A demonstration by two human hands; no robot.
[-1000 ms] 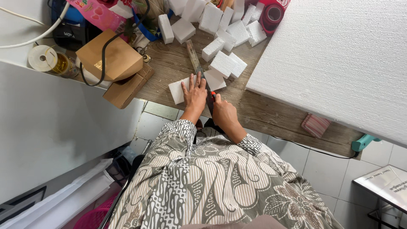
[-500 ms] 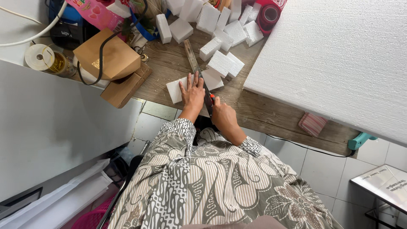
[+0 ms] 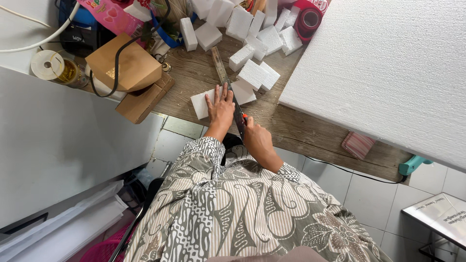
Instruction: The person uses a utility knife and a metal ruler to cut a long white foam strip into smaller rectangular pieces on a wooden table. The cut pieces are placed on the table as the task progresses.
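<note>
A brown cardboard box [image 3: 127,65] with slanted flaps sits at the left end of the wooden worktable [image 3: 301,128], a black cable draped over it; a flat brown cardboard piece [image 3: 144,99] lies just beneath, jutting past the table edge; a bright pink packet [image 3: 108,14] with coloured printing lies along the top edge, near a blue object whose kind cannot be told; a small striped pink pack [image 3: 357,144] rests under the overhang of the big white foam sheet [image 3: 388,73]; a white printed sheet [image 3: 441,213] with dark lines of text lies at bottom right.
</note>
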